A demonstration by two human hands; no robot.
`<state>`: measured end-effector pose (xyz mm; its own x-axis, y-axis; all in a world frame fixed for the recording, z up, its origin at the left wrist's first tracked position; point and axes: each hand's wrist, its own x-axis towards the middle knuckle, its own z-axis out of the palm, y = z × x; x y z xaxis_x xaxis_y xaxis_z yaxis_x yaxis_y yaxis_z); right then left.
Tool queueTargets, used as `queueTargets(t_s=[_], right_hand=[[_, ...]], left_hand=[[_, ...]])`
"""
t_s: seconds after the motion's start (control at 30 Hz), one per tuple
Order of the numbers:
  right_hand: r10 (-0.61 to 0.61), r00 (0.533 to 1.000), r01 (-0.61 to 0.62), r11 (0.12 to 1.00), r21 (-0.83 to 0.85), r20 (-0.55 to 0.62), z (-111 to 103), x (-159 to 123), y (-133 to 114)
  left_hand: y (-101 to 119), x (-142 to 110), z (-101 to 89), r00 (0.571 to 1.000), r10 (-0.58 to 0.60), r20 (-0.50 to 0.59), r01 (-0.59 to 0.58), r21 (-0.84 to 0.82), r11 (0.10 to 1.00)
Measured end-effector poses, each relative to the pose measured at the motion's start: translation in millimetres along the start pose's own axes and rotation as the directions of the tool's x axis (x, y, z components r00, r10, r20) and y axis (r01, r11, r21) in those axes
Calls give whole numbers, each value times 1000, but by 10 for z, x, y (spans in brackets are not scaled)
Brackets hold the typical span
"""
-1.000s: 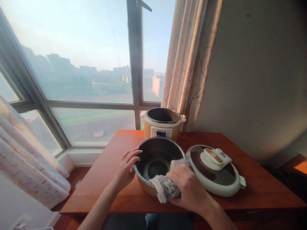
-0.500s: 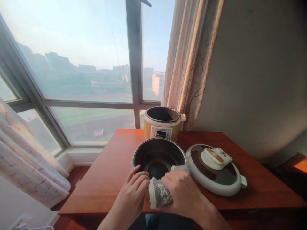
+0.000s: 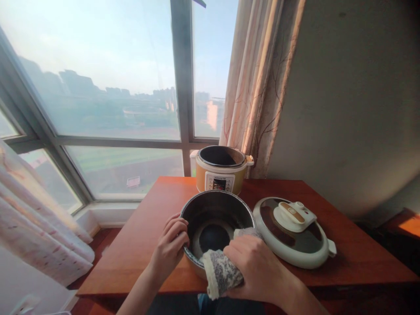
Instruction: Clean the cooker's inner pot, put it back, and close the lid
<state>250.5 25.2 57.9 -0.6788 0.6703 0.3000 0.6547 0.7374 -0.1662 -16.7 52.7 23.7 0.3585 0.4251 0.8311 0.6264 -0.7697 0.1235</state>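
Note:
A dark metal inner pot (image 3: 215,218) stands on the red-brown wooden table (image 3: 147,236), tilted a little toward me. My left hand (image 3: 169,249) grips the pot's left rim, fingers curled over the edge. My right hand (image 3: 254,267) is closed on a grey-and-white patterned cloth (image 3: 219,273), pressed over the pot's near rim. Part of the cloth hangs outside the pot and part lies inside.
A yellow electric pressure cooker base (image 3: 221,170) stands open at the table's far edge by the window. Its white and dark lid (image 3: 293,229) lies flat to the right of the pot. A curtain (image 3: 256,87) hangs behind, with the wall on the right.
My left hand left the cloth and went back to gripping the pot's left rim. The pot tipped slightly toward me, and my right hand stays on the cloth at the near rim.

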Motion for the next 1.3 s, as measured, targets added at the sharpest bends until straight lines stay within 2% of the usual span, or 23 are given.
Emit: queueTargets(t_s=[0.23, 0.4, 0.57, 0.67, 0.77, 0.87, 1.0, 1.3], right_hand=[[14, 1000, -14, 1000, 7, 16, -64, -16, 53], [40, 999, -40, 999, 6, -14, -5, 12, 29], [65, 997, -67, 997, -34, -33, 55, 44, -3], [62, 997, -64, 997, -49, -46, 64, 50, -44], [59, 997, -63, 996, -66, -49, 68, 61, -104], [72, 996, -75, 995, -67, -50, 77, 73, -153], [90, 993, -95, 994, -62, -75, 93, 64, -172], [38, 996, -43, 998, -52, -83, 94, 43, -122]], left_hand=[[-363, 125, 122, 1000, 1, 2, -1, -22, 1000], [-417, 120, 119, 996, -40, 76, 40, 6, 999], [-187, -36, -79, 977, -112, 181, 101, 65, 993], [82, -63, -190, 969, -65, 237, 44, 93, 995], [368, -30, -198, 960, -51, 275, 24, 99, 995], [559, 2, -111, 963, -107, 246, 93, 67, 993], [595, -10, 18, 970, -168, 175, 174, -19, 985], [503, -82, 134, 989, -141, 48, 141, 14, 990]])
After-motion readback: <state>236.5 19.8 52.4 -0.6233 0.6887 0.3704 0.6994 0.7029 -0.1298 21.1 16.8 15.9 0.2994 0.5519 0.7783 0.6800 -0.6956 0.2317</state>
